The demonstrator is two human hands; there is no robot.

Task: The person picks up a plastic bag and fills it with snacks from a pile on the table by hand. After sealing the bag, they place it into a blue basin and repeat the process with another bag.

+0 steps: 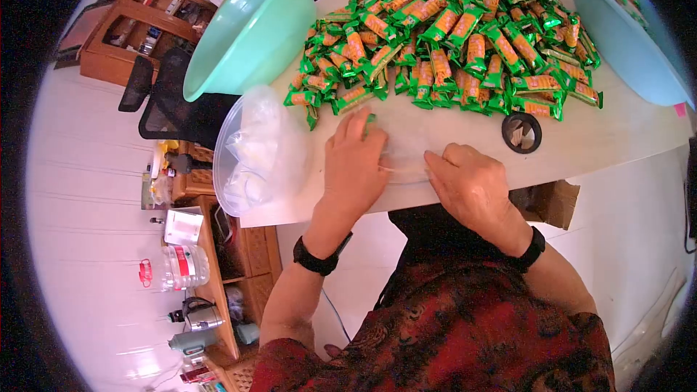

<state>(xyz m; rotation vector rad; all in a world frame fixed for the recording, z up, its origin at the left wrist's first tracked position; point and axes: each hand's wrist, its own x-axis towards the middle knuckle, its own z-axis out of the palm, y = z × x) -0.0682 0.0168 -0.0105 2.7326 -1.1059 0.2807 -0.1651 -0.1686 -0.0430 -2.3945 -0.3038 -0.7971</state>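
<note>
Green basin (250,29) sits upper left, clear tub (294,152) below it, left hand (356,160) at centre on clear plastic film (405,151), grip can't tell, film lying mid-frame below heaped green-orange packets (450,40), right hand (470,183) right of centre pinching film's edge, black ring (537,133) farther right, blue basin (632,51) upper right.

- I see the heap of packets (465,36) on the table (617,131), beyond the left hand (356,163) and the right hand (468,181).
- Left of the heap I have the left basin (247,22); opposite, the right basin (632,36).
- I find the tub (290,131) left of the left hand, bags (247,178) inside.
- Between the hands lies a piece of plastic (406,149).
- I see the ring (538,133) right of it, just before the heap.
</note>
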